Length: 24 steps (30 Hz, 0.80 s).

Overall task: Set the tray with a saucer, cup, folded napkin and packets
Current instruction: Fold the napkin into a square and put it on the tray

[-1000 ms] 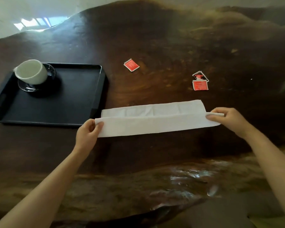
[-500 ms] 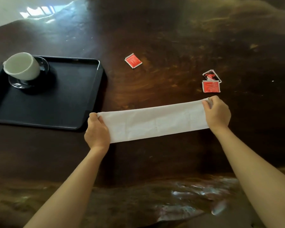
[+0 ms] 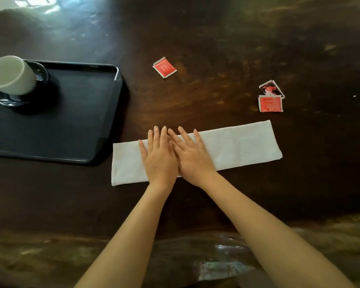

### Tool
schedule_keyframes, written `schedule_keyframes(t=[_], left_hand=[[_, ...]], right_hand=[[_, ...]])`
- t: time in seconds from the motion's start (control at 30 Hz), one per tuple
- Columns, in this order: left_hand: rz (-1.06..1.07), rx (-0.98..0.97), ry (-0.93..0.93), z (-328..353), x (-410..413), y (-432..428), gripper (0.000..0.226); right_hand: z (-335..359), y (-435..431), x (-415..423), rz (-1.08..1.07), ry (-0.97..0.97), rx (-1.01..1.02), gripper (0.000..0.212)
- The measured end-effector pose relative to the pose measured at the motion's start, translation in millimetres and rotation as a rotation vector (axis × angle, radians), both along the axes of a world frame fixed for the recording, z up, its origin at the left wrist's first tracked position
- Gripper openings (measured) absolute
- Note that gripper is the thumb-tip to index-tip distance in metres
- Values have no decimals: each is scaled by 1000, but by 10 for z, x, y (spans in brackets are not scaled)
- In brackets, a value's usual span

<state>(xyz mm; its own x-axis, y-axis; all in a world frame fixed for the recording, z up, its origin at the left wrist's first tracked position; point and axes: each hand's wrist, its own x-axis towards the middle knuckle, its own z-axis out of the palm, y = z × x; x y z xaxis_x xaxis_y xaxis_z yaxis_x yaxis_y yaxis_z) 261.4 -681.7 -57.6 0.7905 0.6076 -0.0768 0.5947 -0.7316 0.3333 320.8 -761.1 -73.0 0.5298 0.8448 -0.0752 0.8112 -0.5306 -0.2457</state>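
A white napkin [image 3: 237,144], folded into a long strip, lies flat on the dark wooden table [image 3: 216,38]. My left hand [image 3: 159,157] and my right hand [image 3: 192,153] rest side by side, palms down and fingers spread, on its left half. The black tray [image 3: 75,125] sits to the left; a white cup [image 3: 10,74] stands on a dark glass saucer [image 3: 6,99] in its far left corner. One red packet [image 3: 164,67] lies beyond the napkin. Two more red packets [image 3: 270,99] lie near the napkin's right end.
The table's pale, glossy front edge [image 3: 216,260] runs under my forearms. Light glares off the tabletop at the far left [image 3: 40,3].
Both hands let go of the napkin's ends and came together, flat on its left half. The napkin now lies flat on the table.
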Motion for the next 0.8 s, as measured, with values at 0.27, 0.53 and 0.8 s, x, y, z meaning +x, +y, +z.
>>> schedule_keyframes(t=[0.27,0.53,0.8], left_hand=[[63,103,169,-201,-354,344,63],[77,136,153,-194,-459,453,74],[65,158,135,-189,-467,452,73]], right_hand=[[-29,-229,153,-118,-38,-120,56],[-16,-965,592,-403,-60,-167,70],[-38,-1230,730,-495,-56,-134,64]])
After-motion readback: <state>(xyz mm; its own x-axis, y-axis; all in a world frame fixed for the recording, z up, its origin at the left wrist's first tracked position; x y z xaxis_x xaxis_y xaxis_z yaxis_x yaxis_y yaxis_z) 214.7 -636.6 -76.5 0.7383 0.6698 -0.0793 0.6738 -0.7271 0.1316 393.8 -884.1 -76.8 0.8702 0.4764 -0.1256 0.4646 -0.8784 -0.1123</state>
